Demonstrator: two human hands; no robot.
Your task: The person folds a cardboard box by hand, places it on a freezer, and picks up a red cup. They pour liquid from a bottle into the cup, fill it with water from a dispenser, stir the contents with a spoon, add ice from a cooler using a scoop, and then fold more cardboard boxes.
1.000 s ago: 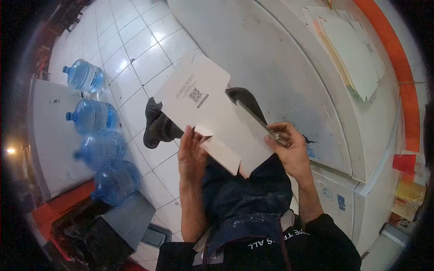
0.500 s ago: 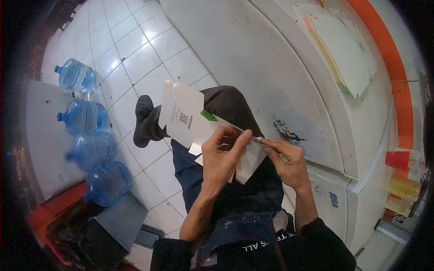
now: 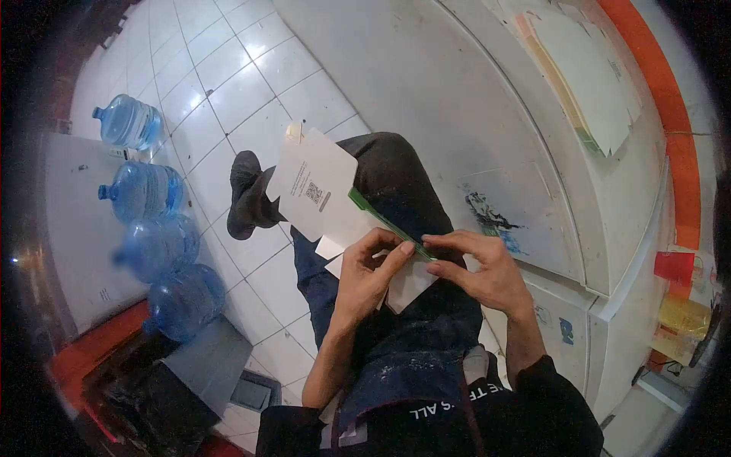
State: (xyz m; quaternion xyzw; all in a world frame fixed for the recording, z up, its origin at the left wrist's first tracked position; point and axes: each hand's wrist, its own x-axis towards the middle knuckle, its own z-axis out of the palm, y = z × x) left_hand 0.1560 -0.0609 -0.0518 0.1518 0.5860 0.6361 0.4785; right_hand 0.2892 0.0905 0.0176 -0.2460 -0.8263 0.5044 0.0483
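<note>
A white cardboard carton lies partly unfolded across my lap, its printed face with a QR code turned up. Green shows along its folded right edge. My left hand is closed on that edge, thumb and fingers pinching it. Just to the right, my right hand pinches the lower end of the same green edge between thumb and forefinger. Small white flaps stick out beside my left hand. The lower part of the carton passes beneath my left hand and is partly hidden.
Several blue water jugs stand along the left on the tiled floor. A large white fridge-like cabinet is close on my right. On it rests a stack of flat cartons. A dark box sits at lower left.
The carton's edge has been turned so that more of its green side shows. My right hand's fingertips have moved slightly down and left along it. The left hand keeps its hold.
</note>
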